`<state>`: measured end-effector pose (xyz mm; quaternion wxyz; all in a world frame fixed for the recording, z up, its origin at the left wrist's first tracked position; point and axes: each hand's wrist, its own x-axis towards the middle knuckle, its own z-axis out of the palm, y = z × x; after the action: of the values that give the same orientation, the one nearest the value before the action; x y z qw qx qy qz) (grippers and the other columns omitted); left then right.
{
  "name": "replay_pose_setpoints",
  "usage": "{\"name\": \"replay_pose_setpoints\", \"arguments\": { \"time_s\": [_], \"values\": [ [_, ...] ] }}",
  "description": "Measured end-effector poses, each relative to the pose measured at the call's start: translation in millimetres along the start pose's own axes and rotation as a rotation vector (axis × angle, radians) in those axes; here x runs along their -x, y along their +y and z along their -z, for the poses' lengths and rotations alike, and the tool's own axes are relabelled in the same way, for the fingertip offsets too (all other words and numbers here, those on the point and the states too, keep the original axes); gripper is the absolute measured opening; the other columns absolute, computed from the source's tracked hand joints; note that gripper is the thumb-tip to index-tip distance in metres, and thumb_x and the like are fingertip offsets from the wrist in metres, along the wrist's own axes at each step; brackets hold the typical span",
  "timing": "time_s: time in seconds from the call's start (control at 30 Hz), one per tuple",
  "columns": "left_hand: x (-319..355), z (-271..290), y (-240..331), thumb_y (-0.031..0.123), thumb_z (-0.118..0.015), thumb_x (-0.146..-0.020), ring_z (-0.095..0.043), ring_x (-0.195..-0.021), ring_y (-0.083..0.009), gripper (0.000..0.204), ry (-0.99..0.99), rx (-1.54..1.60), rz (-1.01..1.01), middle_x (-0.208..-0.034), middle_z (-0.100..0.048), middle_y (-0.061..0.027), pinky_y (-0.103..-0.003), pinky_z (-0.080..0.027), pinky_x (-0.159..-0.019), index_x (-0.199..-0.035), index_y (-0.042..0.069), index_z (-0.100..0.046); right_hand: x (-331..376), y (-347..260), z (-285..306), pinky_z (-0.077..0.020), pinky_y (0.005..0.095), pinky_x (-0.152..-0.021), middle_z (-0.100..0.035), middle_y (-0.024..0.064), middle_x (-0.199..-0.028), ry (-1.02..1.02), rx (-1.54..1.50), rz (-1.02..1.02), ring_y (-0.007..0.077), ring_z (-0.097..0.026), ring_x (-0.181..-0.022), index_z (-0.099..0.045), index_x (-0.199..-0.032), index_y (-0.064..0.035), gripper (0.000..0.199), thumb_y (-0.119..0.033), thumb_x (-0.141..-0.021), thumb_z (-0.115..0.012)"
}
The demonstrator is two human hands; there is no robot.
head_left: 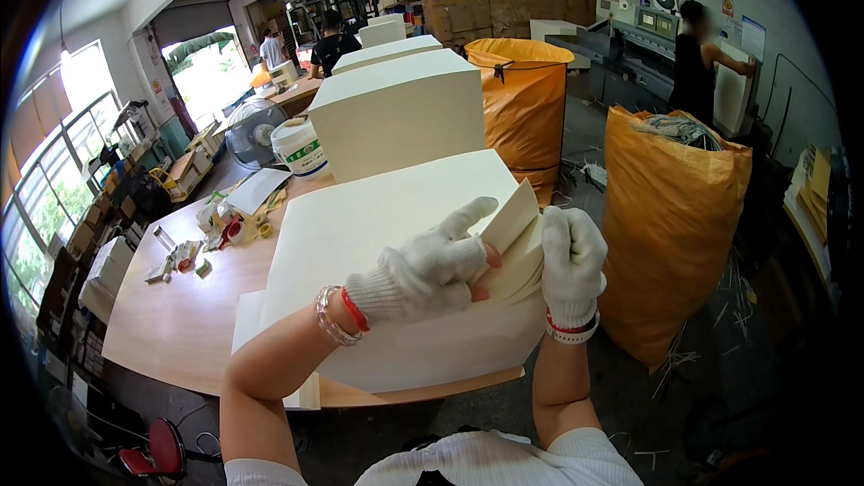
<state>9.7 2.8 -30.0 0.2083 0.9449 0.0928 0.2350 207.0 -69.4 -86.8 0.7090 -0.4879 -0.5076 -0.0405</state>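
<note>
Clutching bent sheets (520,263), right-hand fingers (583,246) curl tight; left-hand fingers (462,256) spread partway, hold too hidden to tell.

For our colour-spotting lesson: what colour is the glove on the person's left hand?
The glove is white, seen best in the head view.

Paper (360,207) on tbl (184,319), tub (295,142) behind L, sacks (670,252) R.

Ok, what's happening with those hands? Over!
Left hand: touching the bent-up paper sheets. Right hand: closed at their right edge. Nothing visibly blocking either hand.
</note>
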Motion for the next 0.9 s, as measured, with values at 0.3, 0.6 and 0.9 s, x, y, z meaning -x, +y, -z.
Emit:
{"name": "replay_pose_setpoints", "arguments": {
  "time_s": [0.3, 0.6, 0.9],
  "values": [
    [-1.0, -6.0, -2.0, -0.01, -0.068, -0.071, -0.068, -0.091, -0.0258, 0.037, 0.056, -0.068, -0.092, -0.145, -0.049, -0.021, -0.03, -0.054, -0.069, -0.105, 0.006, -0.069, 0.2, -1.0, -0.8, -0.0468, 0.0337, -0.06, -0.057, 0.0115, -0.071, -0.011, -0.045, 0.01, 0.0201, -0.057, -0.063, -0.058, -0.077, 0.0037, 0.018, -0.004, -0.093, -0.064],
    [0.6, 2.1, 3.5, 0.0, -0.076, -0.073, -0.054, -0.124, -0.0405, 0.03, -0.025, 0.059, 0.067, -0.15, -0.043, -0.0223, -0.036, -0.047, -0.1, -0.099, 0.008, -0.063, 0.1, 1.9, -1.1, -0.0451, 0.0336, -0.058, -0.057, 0.0122, -0.069, 0.016, -0.01, 0.027, 0.0201, -0.057, -0.062, -0.056, -0.075, 0.0033, 0.022, -0.005, -0.094, -0.064],
    [1.9, -2.0, -6.7, 0.006, -0.082, -0.073, -0.049, -0.131, -0.0358, 0.031, -0.005, 0.113, 0.068, -0.156, -0.033, -0.0211, -0.037, -0.045, -0.102, -0.101, 0.008, -0.068, -0.6, -1.0, 0.4, -0.0453, 0.0333, -0.058, -0.057, 0.0121, -0.07, -0.004, -0.001, 0.04, 0.0199, -0.056, -0.062, -0.054, -0.076, 0.003, 0.023, -0.005, -0.094, -0.064]
  ]
}}
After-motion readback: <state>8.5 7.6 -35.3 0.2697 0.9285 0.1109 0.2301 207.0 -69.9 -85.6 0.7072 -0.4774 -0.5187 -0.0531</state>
